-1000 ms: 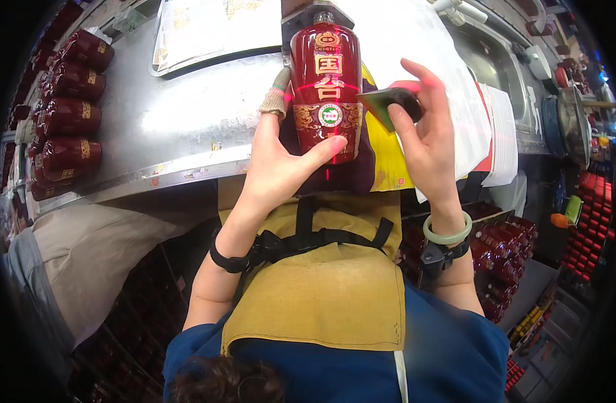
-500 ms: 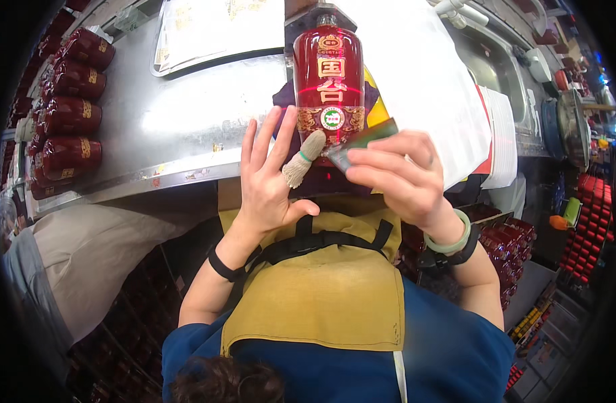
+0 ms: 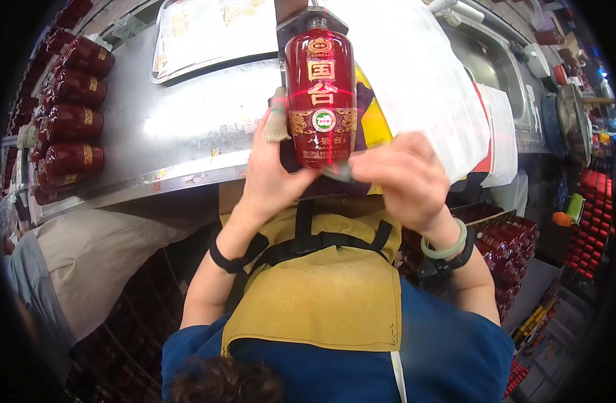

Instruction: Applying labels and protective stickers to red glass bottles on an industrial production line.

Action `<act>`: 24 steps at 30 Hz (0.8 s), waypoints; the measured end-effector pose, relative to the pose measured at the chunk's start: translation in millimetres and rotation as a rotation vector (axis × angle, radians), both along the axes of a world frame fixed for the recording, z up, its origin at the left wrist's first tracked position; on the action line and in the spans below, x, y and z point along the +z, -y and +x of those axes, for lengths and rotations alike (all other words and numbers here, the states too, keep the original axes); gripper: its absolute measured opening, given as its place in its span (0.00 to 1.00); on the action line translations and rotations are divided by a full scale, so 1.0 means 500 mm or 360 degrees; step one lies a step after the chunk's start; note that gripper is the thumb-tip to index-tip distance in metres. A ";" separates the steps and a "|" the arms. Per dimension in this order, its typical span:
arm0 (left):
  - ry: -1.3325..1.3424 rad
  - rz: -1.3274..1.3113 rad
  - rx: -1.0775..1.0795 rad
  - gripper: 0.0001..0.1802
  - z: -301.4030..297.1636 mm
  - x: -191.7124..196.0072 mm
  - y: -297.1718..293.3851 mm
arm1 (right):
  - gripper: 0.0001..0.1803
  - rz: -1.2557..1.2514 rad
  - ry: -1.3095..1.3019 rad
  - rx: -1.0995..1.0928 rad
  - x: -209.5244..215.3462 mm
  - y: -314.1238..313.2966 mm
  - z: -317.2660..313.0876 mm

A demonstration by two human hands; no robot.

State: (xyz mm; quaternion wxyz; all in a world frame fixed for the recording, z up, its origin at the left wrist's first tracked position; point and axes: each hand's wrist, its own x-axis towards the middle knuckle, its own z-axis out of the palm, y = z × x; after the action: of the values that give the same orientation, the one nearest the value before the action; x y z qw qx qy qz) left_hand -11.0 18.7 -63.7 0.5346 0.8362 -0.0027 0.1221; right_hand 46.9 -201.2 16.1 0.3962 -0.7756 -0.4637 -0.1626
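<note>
A dark red glass bottle [image 3: 320, 84] with gold lettering and a round green-and-white sticker lies face up in a dark holder, its neck pointing away from me. My left hand [image 3: 266, 185] is closed around its lower left side, the thumb by the base; the other fingers are partly hidden behind the glass. A beige knitted finger sleeve [image 3: 277, 124] covers one of those fingers. Between the fingers of my right hand [image 3: 407, 178] is a thin flat card [image 3: 339, 173], blurred by motion, its edge against the bottle's lower front. Red light lines cross the bottle.
Several red bottles [image 3: 72, 124] stand in rows at the left of the metal bench [image 3: 130, 127]. Behind is a tray [image 3: 156, 64] with white sheets; at right lie white paper [image 3: 432, 94] and a sink [image 3: 499, 67]. Someone's beige-clad body [image 3: 113, 252] is close on my left.
My left hand has gone from spread fingers over the bottle to gripping its left side. The card in my right hand has moved down to the bottle's base. The bottle has shifted slightly left.
</note>
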 end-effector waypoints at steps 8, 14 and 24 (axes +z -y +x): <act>0.0183 0.0304 -0.0008 0.45 0.008 0.059 0.003 | 0.13 -0.0009 -0.0009 0.0054 0.000 0.003 -0.015; 0.0494 0.0657 0.0194 0.55 0.018 0.069 0.012 | 0.13 -0.0075 0.0092 0.0056 -0.024 -0.005 -0.016; 0.0050 0.0228 0.0130 0.42 0.015 0.067 0.020 | 0.15 -0.0050 0.0081 0.0010 -0.015 -0.026 -0.023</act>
State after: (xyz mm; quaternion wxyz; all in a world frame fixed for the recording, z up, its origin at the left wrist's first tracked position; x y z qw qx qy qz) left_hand -3.5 8.5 -30.1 0.4678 0.8698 0.0143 0.1564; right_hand 35.3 -188.3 8.5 0.3725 -0.7759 -0.4785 -0.1739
